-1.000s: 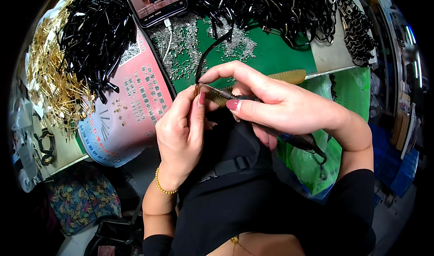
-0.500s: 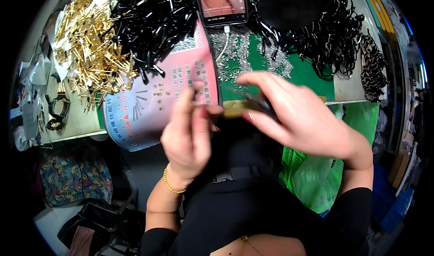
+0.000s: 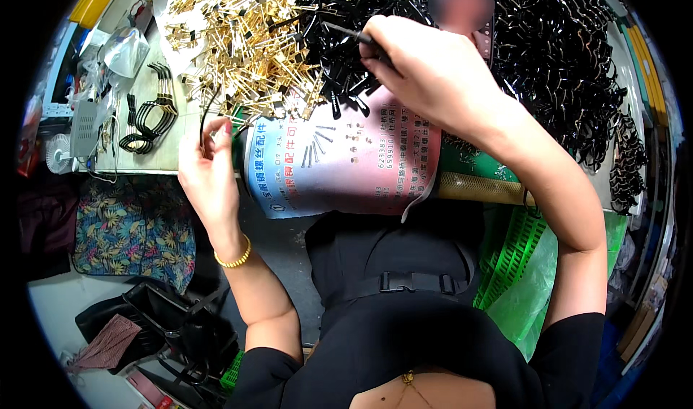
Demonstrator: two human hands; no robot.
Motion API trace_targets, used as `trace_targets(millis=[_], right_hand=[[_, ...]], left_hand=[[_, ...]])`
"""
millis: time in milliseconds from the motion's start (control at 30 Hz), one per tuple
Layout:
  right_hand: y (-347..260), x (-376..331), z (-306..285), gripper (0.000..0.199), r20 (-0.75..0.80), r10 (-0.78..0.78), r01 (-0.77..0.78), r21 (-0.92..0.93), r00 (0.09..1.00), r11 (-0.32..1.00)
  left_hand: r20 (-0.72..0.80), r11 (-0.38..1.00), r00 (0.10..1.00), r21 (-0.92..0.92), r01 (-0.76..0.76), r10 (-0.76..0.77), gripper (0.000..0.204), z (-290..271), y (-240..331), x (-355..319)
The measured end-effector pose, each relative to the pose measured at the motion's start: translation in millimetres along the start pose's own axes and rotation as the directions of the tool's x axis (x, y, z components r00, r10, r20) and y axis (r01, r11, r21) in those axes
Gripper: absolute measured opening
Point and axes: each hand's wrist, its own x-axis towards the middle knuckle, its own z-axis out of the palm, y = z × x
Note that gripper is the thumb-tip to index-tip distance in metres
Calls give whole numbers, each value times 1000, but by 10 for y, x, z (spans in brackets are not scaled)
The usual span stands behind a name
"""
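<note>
My left hand (image 3: 211,165) is at the table's front edge by the gold pile, its thumb and fingers pinched round a thin, curved black glasses part (image 3: 209,114). Most of that part is hidden in the fingers. Farther away, my right hand (image 3: 415,66) is over the pile of black glasses arms (image 3: 343,55). Its fingers are wrapped round the dark handle of a slim screwdriver (image 3: 375,46), whose thin shaft points left over the pile. Whether the fingers also touch a glasses arm, I cannot tell. Left of that pile lie loose gold metal glasses arms (image 3: 242,44).
A pink and blue printed mat (image 3: 325,171) hangs over the table edge. Several black glasses (image 3: 151,116) lie at the left; black glasses frames (image 3: 570,62) are heaped at the right. A phone (image 3: 482,19) stands behind my right hand. A green crate (image 3: 516,254) is below.
My hands have moved apart: the left toward the left table edge, the right up and left to the black arms. The view has swung, shifting the table rightward.
</note>
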Motion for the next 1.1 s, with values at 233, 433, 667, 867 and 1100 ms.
trace_targets(millis=[233,433,667,867,1100], right_hand=[[55,-164,-41,15,151,37,-38,3,988,999],[-161,-107,177,28,95,32,-30,-23,995,999],[51,-9,296,16,-53,-88,83,-87,995,993],[-40,-117,-322,25,1,103,-96,370,995,924],[6,-1245,-1171,14,215,510,-543,497,833,677]], left_hand=[[43,994,996,-62,84,-82,23,295,166,352],[190,987,982,-157,15,16,16,536,276,417],[95,993,992,-73,87,-80,25,453,254,457],[130,983,991,182,8,-32,29,647,417,309],[162,982,978,159,106,-132,24,648,548,-14]])
